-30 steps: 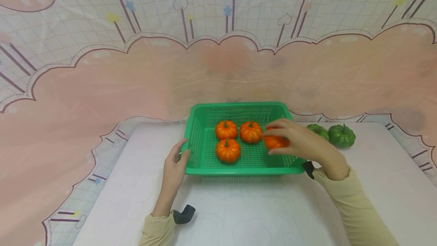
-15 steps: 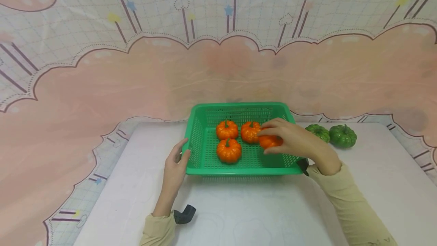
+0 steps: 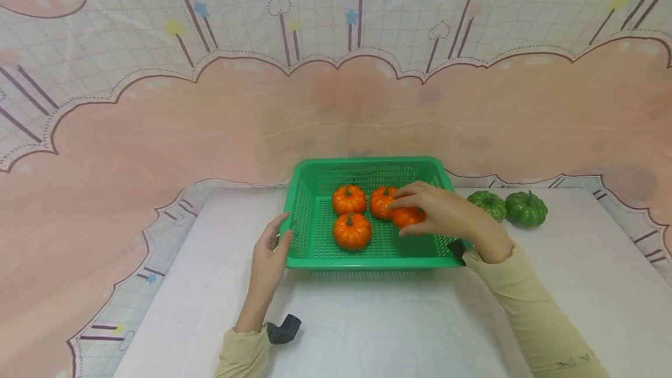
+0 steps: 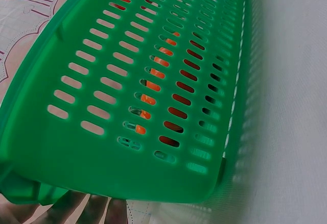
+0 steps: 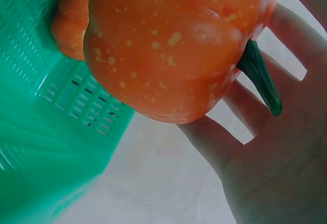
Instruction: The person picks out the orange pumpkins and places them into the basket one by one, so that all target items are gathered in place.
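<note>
My right hand (image 3: 446,212) holds a small orange pumpkin (image 3: 408,217) over the right half of a green plastic basket (image 3: 367,263). Seen from the right wrist, that speckled pumpkin (image 5: 163,50) has a dark green stem, and the fingers (image 5: 209,142) spread around it. Inside the basket sit three more orange pumpkins: one back left (image 3: 348,199), one front left (image 3: 352,232), one back middle (image 3: 381,200) partly behind the right hand. My left hand (image 3: 266,261) grips the basket's left end at the rim. In the left wrist view, its fingers (image 4: 92,211) show below the rim.
Two green pumpkins, a lighter one (image 3: 488,204) and a darker one (image 3: 527,209), stand on the white table (image 3: 367,325) right of the basket. Behind the table hangs a patterned cloth (image 3: 346,109). Dark wrist mounts (image 3: 284,329) stick out from the sleeves.
My right hand has moved left with the orange pumpkin, toward the pumpkins in the basket. The left hand and the basket have stayed in place.
</note>
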The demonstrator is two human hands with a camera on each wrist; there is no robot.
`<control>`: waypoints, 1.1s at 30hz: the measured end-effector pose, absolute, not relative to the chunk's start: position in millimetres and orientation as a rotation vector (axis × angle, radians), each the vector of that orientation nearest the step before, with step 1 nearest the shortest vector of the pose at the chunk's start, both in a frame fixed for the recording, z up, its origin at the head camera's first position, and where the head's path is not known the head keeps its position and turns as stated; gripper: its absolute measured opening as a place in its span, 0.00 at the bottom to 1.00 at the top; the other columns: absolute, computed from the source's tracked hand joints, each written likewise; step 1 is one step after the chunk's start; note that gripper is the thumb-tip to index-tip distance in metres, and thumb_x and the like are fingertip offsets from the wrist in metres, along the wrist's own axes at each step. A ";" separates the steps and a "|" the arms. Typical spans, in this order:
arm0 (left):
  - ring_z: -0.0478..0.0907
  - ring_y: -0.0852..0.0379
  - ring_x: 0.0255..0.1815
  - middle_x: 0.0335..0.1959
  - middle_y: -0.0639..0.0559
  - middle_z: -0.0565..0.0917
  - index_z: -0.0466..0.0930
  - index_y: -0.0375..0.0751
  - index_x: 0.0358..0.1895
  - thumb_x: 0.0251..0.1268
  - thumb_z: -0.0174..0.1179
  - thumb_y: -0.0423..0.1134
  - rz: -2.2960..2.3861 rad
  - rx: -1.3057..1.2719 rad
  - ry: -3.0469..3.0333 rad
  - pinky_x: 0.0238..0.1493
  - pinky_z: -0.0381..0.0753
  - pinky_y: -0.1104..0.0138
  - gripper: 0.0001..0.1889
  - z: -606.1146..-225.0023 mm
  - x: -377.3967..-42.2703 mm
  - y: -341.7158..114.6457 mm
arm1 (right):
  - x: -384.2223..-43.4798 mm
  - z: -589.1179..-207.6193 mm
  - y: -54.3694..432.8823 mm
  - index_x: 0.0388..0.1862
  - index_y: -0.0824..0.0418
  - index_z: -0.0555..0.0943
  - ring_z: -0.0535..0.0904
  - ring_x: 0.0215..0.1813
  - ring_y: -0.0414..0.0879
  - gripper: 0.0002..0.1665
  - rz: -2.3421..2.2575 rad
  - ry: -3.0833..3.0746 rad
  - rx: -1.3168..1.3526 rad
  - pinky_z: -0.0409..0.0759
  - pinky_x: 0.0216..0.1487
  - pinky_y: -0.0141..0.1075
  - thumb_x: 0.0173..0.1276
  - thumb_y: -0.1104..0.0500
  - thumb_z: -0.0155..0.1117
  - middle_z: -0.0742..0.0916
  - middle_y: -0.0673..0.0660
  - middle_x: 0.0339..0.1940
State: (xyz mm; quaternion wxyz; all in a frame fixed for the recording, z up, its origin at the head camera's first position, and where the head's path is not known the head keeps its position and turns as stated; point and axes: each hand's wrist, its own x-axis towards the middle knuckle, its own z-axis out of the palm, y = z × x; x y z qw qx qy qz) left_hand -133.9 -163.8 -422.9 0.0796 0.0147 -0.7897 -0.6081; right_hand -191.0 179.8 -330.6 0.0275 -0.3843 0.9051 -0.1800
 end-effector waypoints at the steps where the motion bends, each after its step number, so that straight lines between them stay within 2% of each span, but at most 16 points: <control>1: 0.70 0.40 0.70 0.74 0.45 0.68 0.67 0.46 0.72 0.78 0.52 0.44 -1.818 0.046 -2.364 0.64 0.75 0.45 0.24 -422.9 -133.8 -164.0 | -191.4 -330.7 179.4 0.60 0.54 0.83 0.72 0.67 0.54 0.32 -0.559 2.792 -1.184 0.74 0.67 0.52 0.58 0.44 0.76 0.81 0.56 0.63; 16: 0.70 0.41 0.69 0.74 0.45 0.67 0.67 0.46 0.72 0.78 0.52 0.43 -1.817 0.053 -2.364 0.65 0.75 0.45 0.23 -423.4 -132.3 -163.4 | -197.2 -332.2 171.9 0.61 0.55 0.82 0.71 0.69 0.56 0.33 -0.563 2.751 -1.190 0.74 0.67 0.52 0.59 0.43 0.75 0.80 0.56 0.65; 28: 0.70 0.40 0.70 0.74 0.45 0.67 0.68 0.46 0.71 0.78 0.52 0.41 -1.793 0.067 -2.364 0.64 0.75 0.45 0.22 -425.5 -134.6 -163.2 | -202.1 -334.8 166.1 0.61 0.55 0.82 0.71 0.68 0.54 0.31 -0.586 2.706 -1.198 0.75 0.66 0.51 0.60 0.48 0.76 0.80 0.57 0.65; 33: 0.71 0.41 0.69 0.73 0.45 0.68 0.68 0.46 0.71 0.77 0.52 0.41 -1.791 0.062 -2.359 0.63 0.76 0.45 0.22 -426.2 -134.8 -163.0 | -204.9 -336.5 163.6 0.60 0.55 0.82 0.72 0.67 0.53 0.30 -0.580 2.680 -1.215 0.75 0.65 0.50 0.60 0.48 0.76 0.81 0.55 0.63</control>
